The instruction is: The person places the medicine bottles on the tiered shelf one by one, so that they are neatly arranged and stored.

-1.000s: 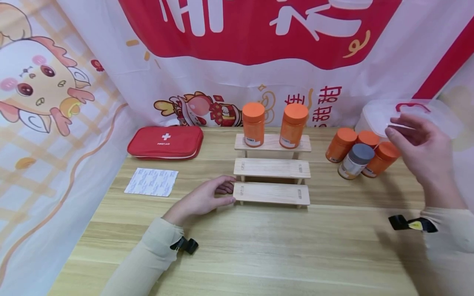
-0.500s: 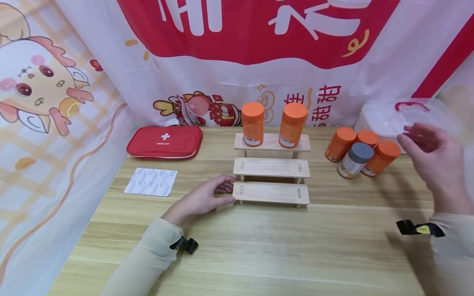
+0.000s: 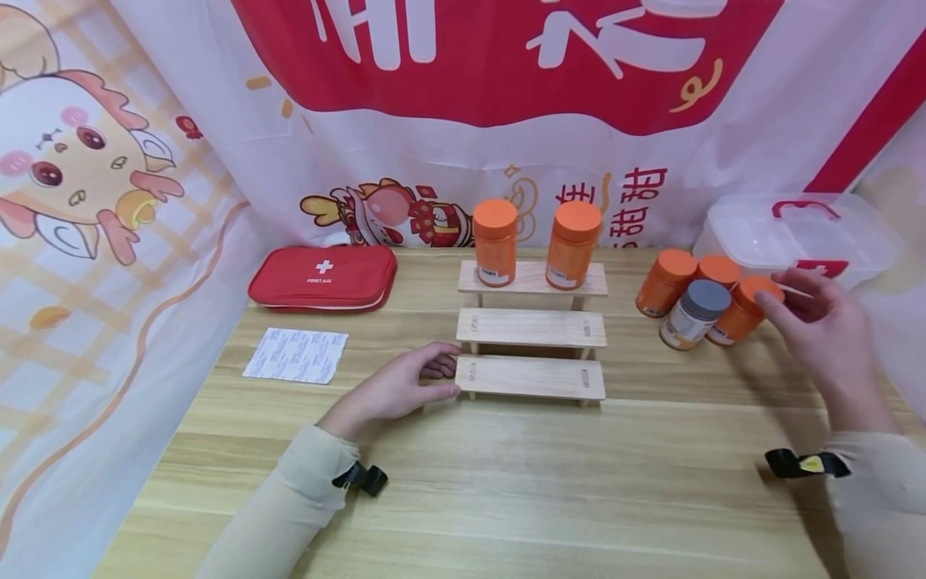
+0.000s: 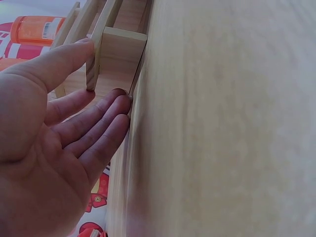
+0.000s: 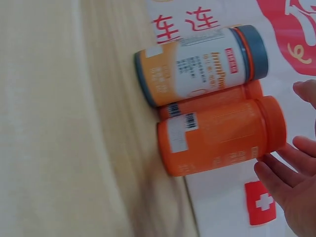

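In the head view, my left hand (image 3: 405,384) is at the left end of a three-step wooden rack (image 3: 531,378). The left wrist view has its thumb and index finger on either side of the lowest board (image 4: 104,34), pinching it. Several orange pill bottles with orange caps and one grey-capped bottle (image 3: 696,315) stand grouped at right. My right hand (image 3: 825,338) is beside the nearest orange bottle (image 3: 741,315), thumb and fingers spread around its cap. In the right wrist view, the fingertips are at that cap (image 5: 274,123) while the thumb stands apart.
Two orange bottles, a left one (image 3: 495,249) and a right one (image 3: 574,251), stand on the top step. A red first-aid pouch (image 3: 322,281) and a blister pack (image 3: 297,355) lie at left. Behind the right bottles is a clear lidded box (image 3: 788,229). A printed cloth (image 3: 434,145) backs the table.
My right hand first draws back to the right, then comes down and left to the nearest orange bottle's cap. The left hand stays at the rack; the bottles have not moved.
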A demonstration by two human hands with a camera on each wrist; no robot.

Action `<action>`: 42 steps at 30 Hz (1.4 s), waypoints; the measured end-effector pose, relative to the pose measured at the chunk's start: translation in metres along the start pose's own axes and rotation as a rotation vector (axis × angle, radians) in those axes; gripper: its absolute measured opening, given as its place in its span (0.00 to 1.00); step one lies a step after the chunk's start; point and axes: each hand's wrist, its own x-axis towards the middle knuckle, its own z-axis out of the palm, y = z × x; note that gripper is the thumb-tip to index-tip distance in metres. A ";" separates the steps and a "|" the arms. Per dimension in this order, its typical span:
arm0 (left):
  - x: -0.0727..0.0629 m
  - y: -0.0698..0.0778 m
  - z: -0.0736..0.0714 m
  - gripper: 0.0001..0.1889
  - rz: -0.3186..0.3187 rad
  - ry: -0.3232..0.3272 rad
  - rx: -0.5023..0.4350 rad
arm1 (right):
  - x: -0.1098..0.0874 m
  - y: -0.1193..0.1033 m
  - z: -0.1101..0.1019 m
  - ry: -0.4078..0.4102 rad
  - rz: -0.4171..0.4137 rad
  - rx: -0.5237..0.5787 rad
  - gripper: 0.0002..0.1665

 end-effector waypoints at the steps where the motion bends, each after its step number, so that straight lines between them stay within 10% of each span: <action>1: 0.000 0.000 0.000 0.32 -0.001 0.000 -0.001 | 0.000 0.001 0.001 -0.004 -0.004 -0.003 0.41; 42: -0.001 0.002 0.000 0.31 0.003 -0.004 -0.022 | 0.007 0.027 0.010 -0.102 0.005 -0.075 0.51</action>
